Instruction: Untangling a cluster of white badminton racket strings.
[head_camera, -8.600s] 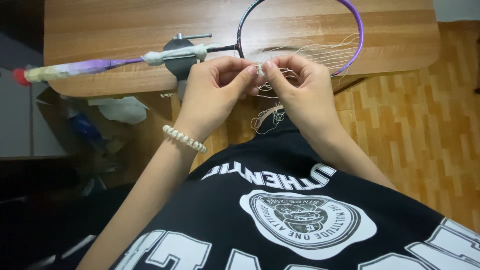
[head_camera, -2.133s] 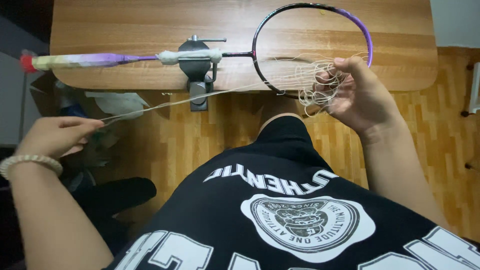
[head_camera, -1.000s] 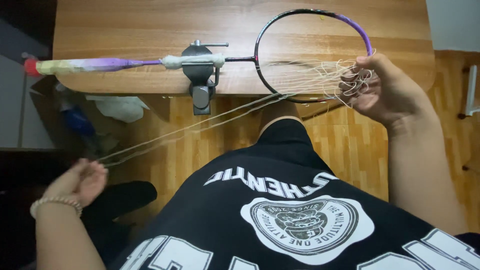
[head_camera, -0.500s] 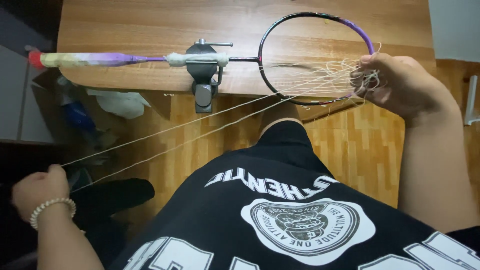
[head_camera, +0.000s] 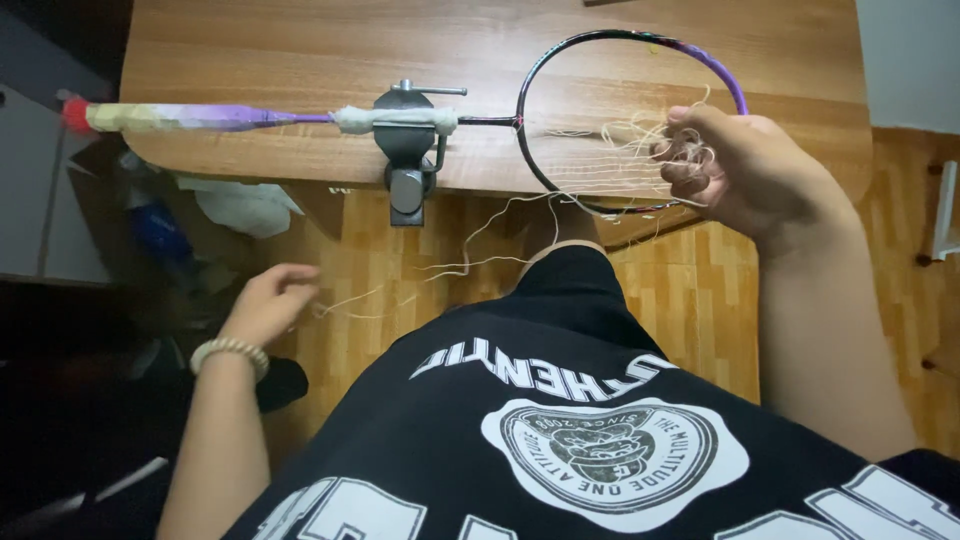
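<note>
Right hand (head_camera: 745, 175) fingers bunch pale, frayed string (head_camera: 600, 160) (slack loops); left hand (head_camera: 268, 303) fingers pinch its end.

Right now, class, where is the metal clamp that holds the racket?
In the head view, the metal clamp sits left of centre on the near edge of the wooden table, gripping the racket shaft between purple handle and hoop.

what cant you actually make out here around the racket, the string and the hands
- Head view: whether the left hand pinches the loose string; too thin there, fingers curl over it.
- Right hand fingertips: buried in tangled string at the racket frame.
- Clamp underside: hidden below the table edge.
</note>
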